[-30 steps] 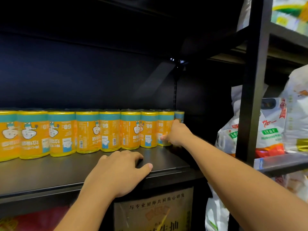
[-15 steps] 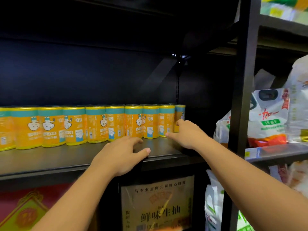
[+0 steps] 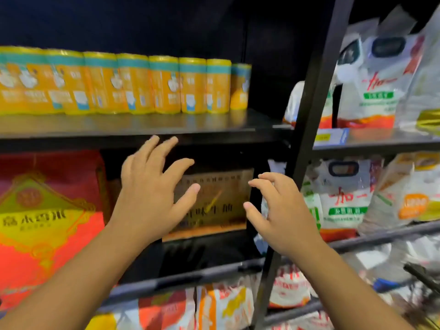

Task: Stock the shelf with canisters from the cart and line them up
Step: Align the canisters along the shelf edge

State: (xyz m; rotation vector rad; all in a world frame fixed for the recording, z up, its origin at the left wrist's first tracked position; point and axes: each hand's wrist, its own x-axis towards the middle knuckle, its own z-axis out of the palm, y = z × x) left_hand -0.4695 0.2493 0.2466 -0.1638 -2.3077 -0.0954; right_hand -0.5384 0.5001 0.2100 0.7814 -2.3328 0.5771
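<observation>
Below the shelf edge, left hand and right hand hover, each grip spread. Yellow canisters stand in a row on the shelf.

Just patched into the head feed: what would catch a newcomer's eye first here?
The row of yellow canisters stands along the dark shelf at upper left, and its rightmost can seems set a little further back. In front, below the shelf edge, the left hand and right hand hover open, holding nothing. A bright red box glows at lower left.
</observation>
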